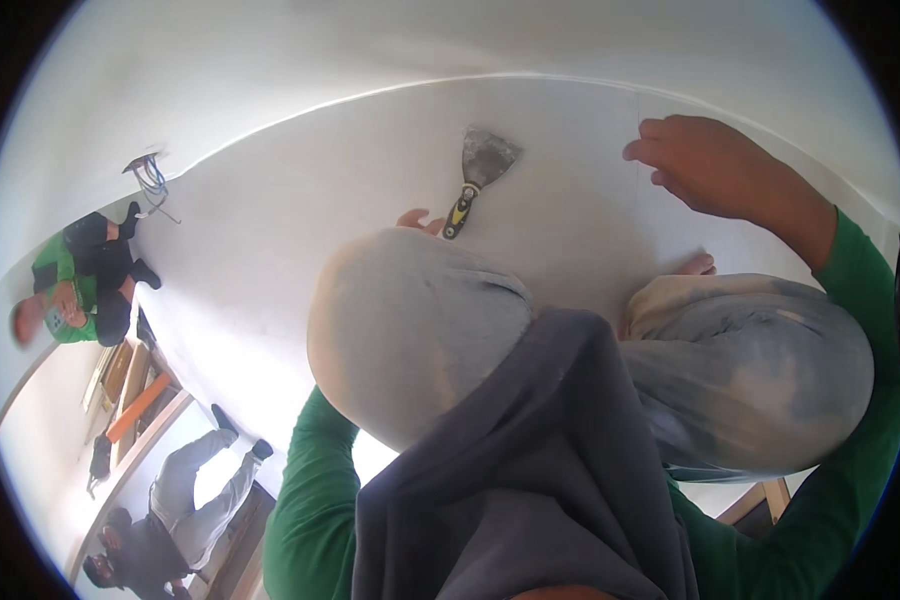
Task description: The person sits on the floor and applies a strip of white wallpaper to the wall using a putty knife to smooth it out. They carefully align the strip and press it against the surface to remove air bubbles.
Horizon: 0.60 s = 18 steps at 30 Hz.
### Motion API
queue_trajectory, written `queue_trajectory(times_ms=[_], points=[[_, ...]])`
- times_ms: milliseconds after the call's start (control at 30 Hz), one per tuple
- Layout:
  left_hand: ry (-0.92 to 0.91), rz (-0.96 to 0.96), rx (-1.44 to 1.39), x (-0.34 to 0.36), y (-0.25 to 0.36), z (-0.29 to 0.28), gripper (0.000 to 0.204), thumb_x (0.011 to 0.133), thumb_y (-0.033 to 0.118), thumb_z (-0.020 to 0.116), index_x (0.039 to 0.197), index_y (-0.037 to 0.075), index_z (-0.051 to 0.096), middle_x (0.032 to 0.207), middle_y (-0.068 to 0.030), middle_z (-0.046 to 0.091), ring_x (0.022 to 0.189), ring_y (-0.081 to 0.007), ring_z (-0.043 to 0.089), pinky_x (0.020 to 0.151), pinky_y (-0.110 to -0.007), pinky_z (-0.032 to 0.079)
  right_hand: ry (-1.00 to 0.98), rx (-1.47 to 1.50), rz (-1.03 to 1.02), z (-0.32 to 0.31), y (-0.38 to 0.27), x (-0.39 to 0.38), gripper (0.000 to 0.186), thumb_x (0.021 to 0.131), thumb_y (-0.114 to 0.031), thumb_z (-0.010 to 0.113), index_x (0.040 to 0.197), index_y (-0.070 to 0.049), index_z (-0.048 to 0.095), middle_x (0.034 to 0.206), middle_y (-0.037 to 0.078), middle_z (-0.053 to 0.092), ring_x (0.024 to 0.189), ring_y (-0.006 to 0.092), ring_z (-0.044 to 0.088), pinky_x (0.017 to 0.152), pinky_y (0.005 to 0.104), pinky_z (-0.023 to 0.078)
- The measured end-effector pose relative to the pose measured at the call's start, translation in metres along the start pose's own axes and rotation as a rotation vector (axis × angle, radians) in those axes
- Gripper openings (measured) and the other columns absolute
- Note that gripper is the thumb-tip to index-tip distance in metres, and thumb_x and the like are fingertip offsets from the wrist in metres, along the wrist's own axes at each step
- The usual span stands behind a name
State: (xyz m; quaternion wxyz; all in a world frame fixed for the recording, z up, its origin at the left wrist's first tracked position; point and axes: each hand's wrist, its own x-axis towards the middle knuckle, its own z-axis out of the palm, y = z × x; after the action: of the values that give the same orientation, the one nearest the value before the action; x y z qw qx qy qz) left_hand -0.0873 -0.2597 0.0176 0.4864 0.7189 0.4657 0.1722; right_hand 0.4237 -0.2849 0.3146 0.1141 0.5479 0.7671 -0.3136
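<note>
My right hand (715, 170) is raised at the upper right, its fingers slightly bent, apart and empty. A putty knife (489, 160) lies on the pale floor ahead of my left knee. It has a wide, stained metal blade and a yellow and black handle, with the handle end toward me. Just past that knee, bare digits (420, 219) show beside the handle. I cannot tell whether they belong to my left hand or my left foot. My left forearm disappears behind the knee, and its grip is hidden. Toes (698, 264) show by my right knee.
A white wall (530, 40) curves across the far side. Loose wires (152, 180) stick out of it at the left. One person in green (70, 270) sits by that wall; another in grey trousers (195, 490) is at the lower left, near wooden boards (130, 400).
</note>
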Motion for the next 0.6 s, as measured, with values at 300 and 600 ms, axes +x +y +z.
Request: queue_trajectory(times_ms=[300, 600], points=[[-0.192, 0.055, 0.738, 0.048, 0.115, 0.01, 0.065, 0.103, 0.026, 0.074, 0.162, 0.018, 0.049, 0.122, -0.0162, 0.065, 0.112, -0.0356, 0.072, 0.089, -0.045, 0.063, -0.05, 0.04, -0.011, -0.002, 0.002, 0.019, 0.033, 0.1, -0.009, 0.071, 0.132, -0.009, 0.07, 0.121, 0.01, 0.069, 0.117, 0.0332, 0.067, 0.101, 0.0471, 0.055], [-0.166, -0.045, 0.793, -0.026, 0.142, -0.047, 0.056, 0.105, 0.022, 0.068, 0.16, 0.015, 0.056, 0.109, -0.0156, 0.069, 0.102, -0.0319, 0.071, 0.087, -0.047, 0.06, -0.034, 0.216, 0.058, -0.002, -0.001, -0.006, 0.034, 0.098, -0.006, 0.071, 0.132, -0.007, 0.071, 0.116, 0.012, 0.07, 0.111, 0.0337, 0.069, 0.098, 0.0475, 0.055]])
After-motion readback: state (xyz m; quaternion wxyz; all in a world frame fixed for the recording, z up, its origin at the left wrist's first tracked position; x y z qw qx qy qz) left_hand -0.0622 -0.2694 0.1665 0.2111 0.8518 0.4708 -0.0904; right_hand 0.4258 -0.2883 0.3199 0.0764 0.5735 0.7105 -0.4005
